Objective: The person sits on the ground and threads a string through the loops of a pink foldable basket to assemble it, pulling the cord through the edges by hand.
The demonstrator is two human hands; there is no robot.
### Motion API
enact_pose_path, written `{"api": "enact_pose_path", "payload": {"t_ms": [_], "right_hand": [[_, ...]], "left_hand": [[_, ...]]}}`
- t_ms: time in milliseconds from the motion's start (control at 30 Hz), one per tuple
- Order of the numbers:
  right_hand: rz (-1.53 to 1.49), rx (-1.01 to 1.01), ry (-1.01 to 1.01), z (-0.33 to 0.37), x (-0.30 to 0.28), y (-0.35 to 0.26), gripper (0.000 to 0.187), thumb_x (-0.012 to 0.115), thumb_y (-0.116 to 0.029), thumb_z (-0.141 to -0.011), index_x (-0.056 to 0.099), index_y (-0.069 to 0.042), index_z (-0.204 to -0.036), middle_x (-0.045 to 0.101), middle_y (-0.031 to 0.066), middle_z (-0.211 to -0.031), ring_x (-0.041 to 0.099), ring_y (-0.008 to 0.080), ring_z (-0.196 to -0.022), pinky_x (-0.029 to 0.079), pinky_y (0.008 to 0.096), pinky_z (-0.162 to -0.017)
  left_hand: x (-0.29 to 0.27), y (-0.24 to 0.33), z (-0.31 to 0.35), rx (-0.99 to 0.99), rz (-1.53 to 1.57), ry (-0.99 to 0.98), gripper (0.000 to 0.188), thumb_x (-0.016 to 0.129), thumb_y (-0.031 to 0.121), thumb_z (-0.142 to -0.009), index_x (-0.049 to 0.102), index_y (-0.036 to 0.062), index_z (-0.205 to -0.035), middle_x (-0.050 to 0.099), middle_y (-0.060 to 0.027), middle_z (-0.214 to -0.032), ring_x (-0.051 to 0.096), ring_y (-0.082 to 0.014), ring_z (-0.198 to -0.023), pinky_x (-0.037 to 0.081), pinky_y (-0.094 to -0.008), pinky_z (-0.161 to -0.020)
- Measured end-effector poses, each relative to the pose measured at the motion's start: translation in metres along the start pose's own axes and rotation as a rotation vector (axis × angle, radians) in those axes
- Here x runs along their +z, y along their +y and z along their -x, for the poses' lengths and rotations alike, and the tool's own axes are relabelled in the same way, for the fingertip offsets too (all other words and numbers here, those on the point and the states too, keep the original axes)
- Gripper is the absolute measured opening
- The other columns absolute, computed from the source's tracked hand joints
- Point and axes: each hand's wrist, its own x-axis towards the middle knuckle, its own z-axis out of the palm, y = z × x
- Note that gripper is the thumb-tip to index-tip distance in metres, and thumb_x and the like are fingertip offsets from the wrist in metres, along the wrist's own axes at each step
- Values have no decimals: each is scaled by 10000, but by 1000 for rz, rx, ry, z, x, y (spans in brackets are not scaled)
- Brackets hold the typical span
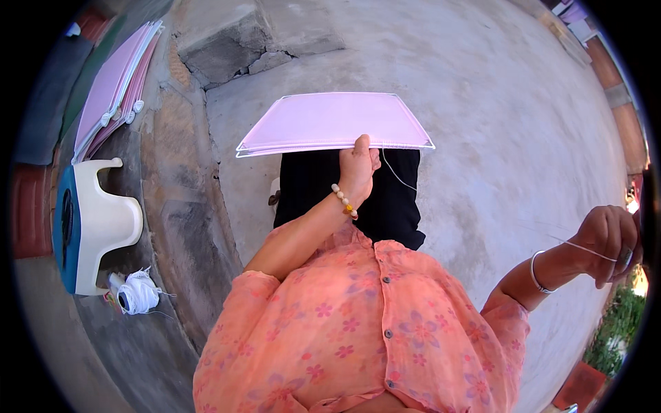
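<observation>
In my left hand (359, 168), the near edge of a flat pink panel (337, 118) with a thin white rim is pinched, thumb on top. At least one more panel edge shows just beneath it, above my dark-trousered lap. A white thread (392, 169) hangs from the near edge, right of the thumb. Far out to the right, my right hand (610, 241) is raised with its fingers closed on a white thread (582, 245), which stretches back toward the panel and fades from sight. Whether a needle is in those fingers, I cannot tell.
Several similar panels (113, 89) with white tags stand at the left on a white and blue plastic stool (103, 220). A spool of white thread (140, 292) lies beside the stool. Broken concrete steps (227, 45) rise ahead on the left. Grey concrete floor (496, 124) spreads ahead and right.
</observation>
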Motion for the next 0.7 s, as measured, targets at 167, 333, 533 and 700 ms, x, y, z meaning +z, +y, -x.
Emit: {"api": "enact_pose_path", "payload": {"t_ms": [167, 333, 533, 700], "right_hand": [[45, 259, 133, 53, -24, 53, 219, 571, -60, -833, 353, -75, -851, 428, -28, -454, 454, 96, -297, 270, 178, -318], [410, 944, 319, 117, -49, 139, 88, 432, -40, -889, 424, -28, -975, 484, 23, -592, 504, 103, -474, 371, 192, -457], [560, 1110, 436, 180, -67, 229, 69, 426, -83, -930, 451, -23, -955, 535, 21, -613, 449, 61, -427, 356, 189, -406], [621, 1017, 533, 191, -67, 267, 57, 444, -104, -935, 459, -61, -968, 468, -15, -565, 368, 45, -404, 298, 175, -370]], "left_hand": [[-24, -20, -3, 42, 105, -3, 224, 472, 162, -877, 442, 98, -665, 408, -3, -554, 356, -108, -499, 303, -267, -510], [-21, -20, 2, -40, 183, 4, 173, 496, 180, -849, 481, 89, -702, 472, -27, -588, 405, -116, -530, 347, -290, -560], [-26, 2, 5, -93, -5, 24, 184, 491, 204, -846, 472, 101, -695, 469, -17, -578, 383, -118, -506, 329, -277, -546], [-45, -6, 3, -115, -174, -14, 253, 500, 215, -850, 421, 127, -626, 350, 32, -514, 318, -94, -481, 292, -275, -518]]}}
